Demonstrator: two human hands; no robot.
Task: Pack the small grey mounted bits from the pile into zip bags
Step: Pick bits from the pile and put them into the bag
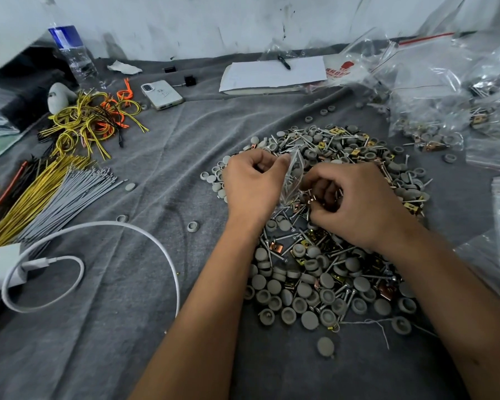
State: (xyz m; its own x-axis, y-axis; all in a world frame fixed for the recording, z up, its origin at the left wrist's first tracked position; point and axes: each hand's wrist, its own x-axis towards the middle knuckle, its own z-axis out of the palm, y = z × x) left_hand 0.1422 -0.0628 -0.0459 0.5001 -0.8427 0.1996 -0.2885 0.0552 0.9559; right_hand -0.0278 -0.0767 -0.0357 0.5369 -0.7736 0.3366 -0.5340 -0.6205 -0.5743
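A wide pile of small grey round bits point(315, 287), mixed with screws and brass clips, lies on the grey cloth in front of me. My left hand point(250, 186) pinches the top edge of a small clear zip bag point(292, 180) and holds it upright above the pile. My right hand point(355, 203) is right beside the bag's mouth, fingers curled round a few small metal pieces from the pile. Part of the pile is hidden under both hands.
Filled and empty clear zip bags point(445, 90) heap up at the right. A notebook with a pen point(272, 75) lies at the back. A phone point(162, 94), a water bottle point(72, 57), yellow and orange wire bundles point(90, 119), grey ties point(70, 194) and a white charger cable point(98, 226) lie left.
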